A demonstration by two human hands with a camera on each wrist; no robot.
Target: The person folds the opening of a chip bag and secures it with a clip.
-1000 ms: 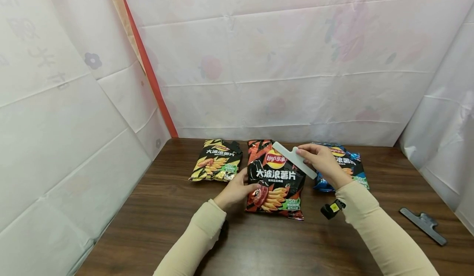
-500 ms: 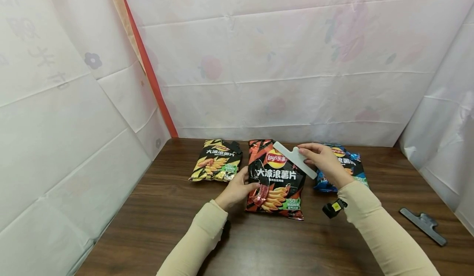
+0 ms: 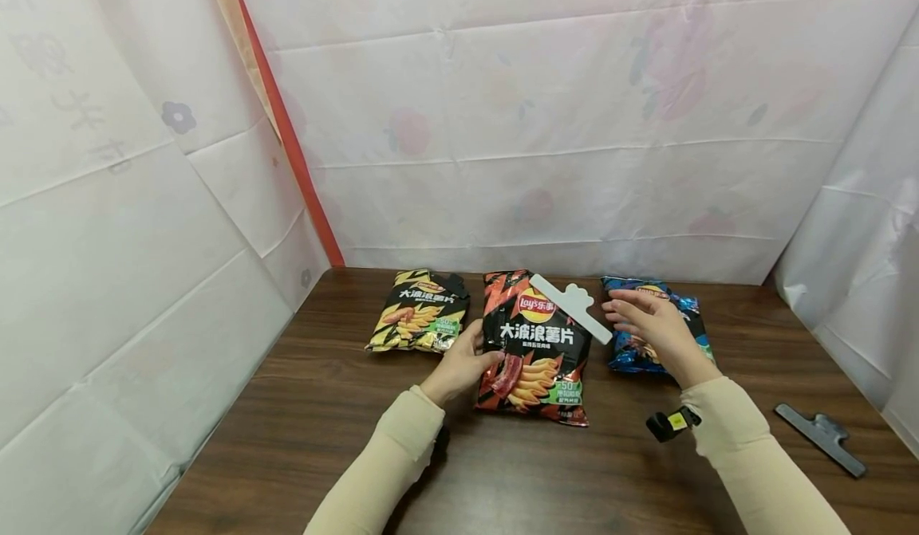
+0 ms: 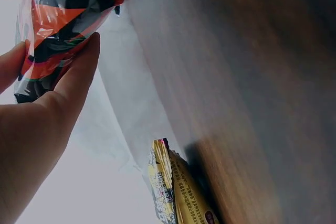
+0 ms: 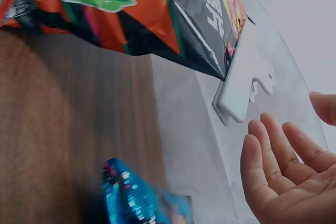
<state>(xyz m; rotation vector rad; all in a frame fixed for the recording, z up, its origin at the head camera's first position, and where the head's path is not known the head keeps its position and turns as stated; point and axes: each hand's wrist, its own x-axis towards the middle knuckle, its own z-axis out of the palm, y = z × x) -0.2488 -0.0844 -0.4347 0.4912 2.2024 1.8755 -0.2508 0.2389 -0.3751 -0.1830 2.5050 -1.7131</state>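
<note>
A red and black bag of chips is held up in the middle, its front toward me. My left hand grips its left edge, thumb on the front and fingers behind, as the left wrist view also shows. Across the bag's upper right corner sits a white bag clip, clamped at a slant. My right hand is apart from the clip, to its right, with fingers loosely extended and nothing in them. In the right wrist view, the fingertips are just short of the clip's handle.
A yellow chip bag with a dark clip on its corner lies at the back left. Partly behind my right hand is a blue chip bag. A dark grey clip lies on the wooden table at the right.
My right hand has let go of the white clip and drawn back to the right. The clip stays on the bag's corner. My left hand keeps its grip.
</note>
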